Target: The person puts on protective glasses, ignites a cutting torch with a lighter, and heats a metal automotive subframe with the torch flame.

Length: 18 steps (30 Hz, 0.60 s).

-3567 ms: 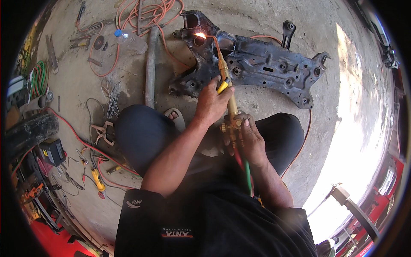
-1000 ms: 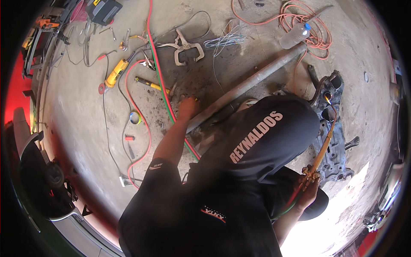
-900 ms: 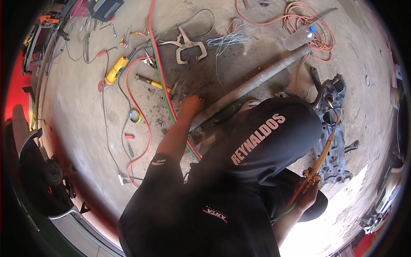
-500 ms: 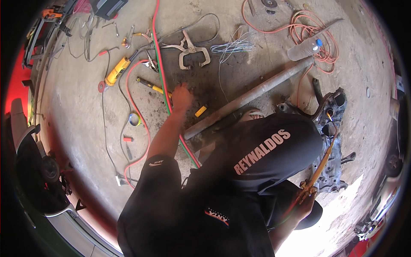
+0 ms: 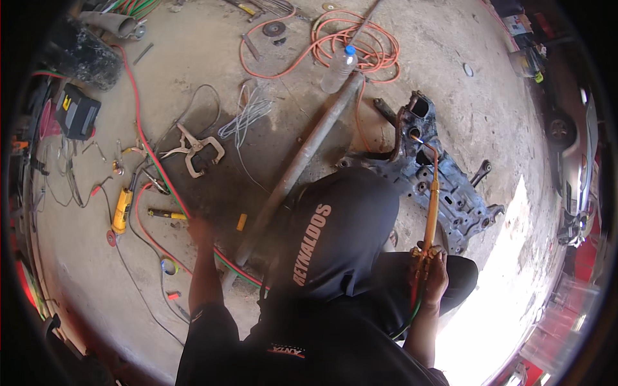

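Observation:
My right hand [image 5: 439, 276] is wrapped round the brass valve end of a gas torch [image 5: 434, 199]. The torch's bent tip, with a small bright spot on it, rests over a hole in a dark, greasy metal car subframe [image 5: 444, 186] on the floor. A red and a green hose run together as a twin gas hose [image 5: 168, 168] across the floor on the left. My left hand [image 5: 201, 230] reaches down at that hose, beside the end of a black-and-yellow handle [image 5: 166, 213]. Motion smears its fingers. A small yellow block [image 5: 241, 222] lies to its right.
A long metal pipe [image 5: 302, 161] crosses the floor before my knee, a plastic bottle [image 5: 339, 67] at its far end. Around lie a locking C-clamp [image 5: 196, 153], a yellow angle grinder [image 5: 122, 209], wire [image 5: 246, 119], a coiled orange hose [image 5: 360, 48] and a black toolbox [image 5: 77, 110].
The view has swung to the right, so the floor things appear farther left. My left hand stays low by the hose and yellow handle. The torch remains in my right hand, over the subframe.

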Each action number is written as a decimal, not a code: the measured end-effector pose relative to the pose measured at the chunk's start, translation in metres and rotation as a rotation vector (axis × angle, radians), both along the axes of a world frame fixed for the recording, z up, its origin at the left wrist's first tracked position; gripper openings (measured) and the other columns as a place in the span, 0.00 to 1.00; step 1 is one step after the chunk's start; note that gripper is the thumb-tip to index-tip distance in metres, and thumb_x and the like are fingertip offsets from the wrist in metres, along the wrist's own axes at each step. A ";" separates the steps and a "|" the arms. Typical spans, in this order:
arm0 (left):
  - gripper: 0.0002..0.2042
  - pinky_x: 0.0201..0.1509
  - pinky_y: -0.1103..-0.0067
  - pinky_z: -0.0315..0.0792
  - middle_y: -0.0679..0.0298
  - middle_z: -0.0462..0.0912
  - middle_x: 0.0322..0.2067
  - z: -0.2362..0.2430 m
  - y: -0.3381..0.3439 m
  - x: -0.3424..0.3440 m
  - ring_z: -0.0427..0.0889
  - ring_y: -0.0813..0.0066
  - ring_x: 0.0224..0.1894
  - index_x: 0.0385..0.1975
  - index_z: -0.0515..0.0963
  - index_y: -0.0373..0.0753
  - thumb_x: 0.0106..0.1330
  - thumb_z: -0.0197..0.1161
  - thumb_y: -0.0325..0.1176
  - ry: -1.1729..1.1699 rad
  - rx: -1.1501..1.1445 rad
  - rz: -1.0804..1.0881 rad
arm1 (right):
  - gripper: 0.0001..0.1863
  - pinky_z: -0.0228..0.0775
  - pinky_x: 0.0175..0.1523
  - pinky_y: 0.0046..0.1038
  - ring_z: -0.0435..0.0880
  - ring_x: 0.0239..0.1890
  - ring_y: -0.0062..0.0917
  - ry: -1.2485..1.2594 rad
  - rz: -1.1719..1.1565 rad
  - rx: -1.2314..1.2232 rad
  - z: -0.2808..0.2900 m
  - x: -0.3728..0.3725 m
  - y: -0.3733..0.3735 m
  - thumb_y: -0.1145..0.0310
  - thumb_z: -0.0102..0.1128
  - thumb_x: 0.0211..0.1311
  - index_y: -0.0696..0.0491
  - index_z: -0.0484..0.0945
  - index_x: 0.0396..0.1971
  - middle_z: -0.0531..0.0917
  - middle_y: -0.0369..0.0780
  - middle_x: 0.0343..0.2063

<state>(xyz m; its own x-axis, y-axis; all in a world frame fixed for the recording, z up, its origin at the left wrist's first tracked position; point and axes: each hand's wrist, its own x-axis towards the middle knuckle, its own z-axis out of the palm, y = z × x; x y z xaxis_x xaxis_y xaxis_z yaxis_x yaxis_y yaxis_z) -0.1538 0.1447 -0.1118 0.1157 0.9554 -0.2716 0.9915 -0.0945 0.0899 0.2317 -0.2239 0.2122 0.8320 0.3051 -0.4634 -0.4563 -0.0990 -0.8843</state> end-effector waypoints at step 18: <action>0.22 0.56 0.58 0.74 0.46 0.81 0.50 0.023 0.005 0.117 0.79 0.45 0.54 0.55 0.77 0.39 0.64 0.66 0.42 -0.408 -0.047 -0.339 | 0.17 0.69 0.20 0.22 0.76 0.17 0.23 0.029 -0.064 0.068 -0.005 0.007 -0.015 0.54 0.40 0.78 0.52 0.66 0.52 0.80 0.45 0.28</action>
